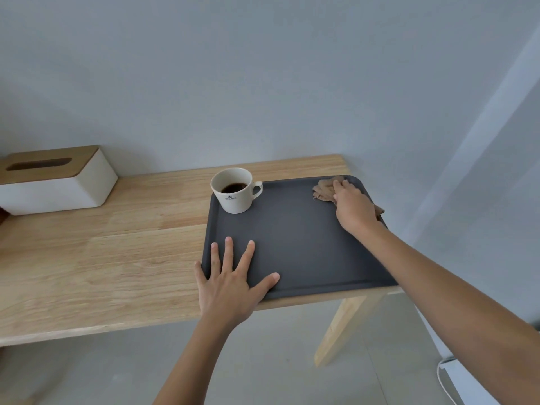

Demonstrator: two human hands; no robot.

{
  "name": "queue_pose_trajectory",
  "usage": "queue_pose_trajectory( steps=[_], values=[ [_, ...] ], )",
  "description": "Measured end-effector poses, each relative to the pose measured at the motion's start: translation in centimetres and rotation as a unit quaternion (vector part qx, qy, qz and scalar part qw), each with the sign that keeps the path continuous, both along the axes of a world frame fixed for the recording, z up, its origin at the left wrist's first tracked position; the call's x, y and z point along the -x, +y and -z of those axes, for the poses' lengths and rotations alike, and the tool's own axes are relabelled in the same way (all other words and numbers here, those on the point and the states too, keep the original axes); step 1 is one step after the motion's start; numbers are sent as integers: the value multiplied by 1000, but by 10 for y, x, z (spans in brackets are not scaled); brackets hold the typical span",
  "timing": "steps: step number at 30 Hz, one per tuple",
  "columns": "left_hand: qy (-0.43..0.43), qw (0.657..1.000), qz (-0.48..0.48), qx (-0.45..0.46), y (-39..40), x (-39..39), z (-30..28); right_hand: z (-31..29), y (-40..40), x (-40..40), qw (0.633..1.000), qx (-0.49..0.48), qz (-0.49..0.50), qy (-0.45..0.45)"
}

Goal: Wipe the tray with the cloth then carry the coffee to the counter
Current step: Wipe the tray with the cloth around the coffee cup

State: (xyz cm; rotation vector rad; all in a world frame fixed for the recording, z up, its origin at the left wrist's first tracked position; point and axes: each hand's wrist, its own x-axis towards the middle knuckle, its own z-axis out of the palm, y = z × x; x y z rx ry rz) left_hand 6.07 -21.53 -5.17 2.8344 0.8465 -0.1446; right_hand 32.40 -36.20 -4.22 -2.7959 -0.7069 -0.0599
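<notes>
Dark grey tray (pixel 295 241) flat on the right end of a pale wooden table (pixel 102 249), near edge of the tray almost level with the near edge of the table. White cup (pixel 235 190) upright in the far left corner of the tray, handle turned right, small dark print on the near side, black coffee (pixel 233 187) low inside. Brown cloth (pixel 327 189) bunched in the far right corner of the tray, one end spilling over the right rim behind the wrist.

Right hand (pixel 352 207) palm down on the cloth, fingers together and bent over it, pressing it against the tray; cannot tell whether any fold is pinched between fingers. Right forearm stretched across the right side of the tray from the near right.

Left hand (pixel 233 280) flat on the near left corner of the tray, fingers spread wide, thumb pointing right, little finger hanging over the left rim against the table. Nothing gripped in it, palm resting on the near rim.

White tissue box (pixel 55 182) with a wooden slotted lid at the far left of the table, well apart from the tray. Plain grey wall (pixel 263 83) behind. Table leg (pixel 342 328) under the right end, slanting down to a grey floor (pixel 277 361). White cable (pixel 445 381) at the lower right corner.
</notes>
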Motion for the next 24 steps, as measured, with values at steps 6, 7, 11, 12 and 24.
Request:
queue_pose_trajectory(
  steps=[6, 7, 11, 12, 24],
  values=[
    [-7, 1000, -3, -1, 0, -1, 2, 8, -22, 81, 991, -50, -126, 24],
    [-9, 1000, -2, -1, 0, -1, 2, 7, -28, 91, 983, -70, -163, 39],
    [-7, 1000, 1, 4, 1, 1, 0, -29, -67, 97, 953, -175, -218, 114],
    [-10, 1000, 1, 7, 0, 2, -1, -39, -81, 93, 955, -186, -202, 110],
    [-175, 927, 288, 162, -67, -67, -21, -32, -121, 85, 958, -181, -198, 100]
  ],
)
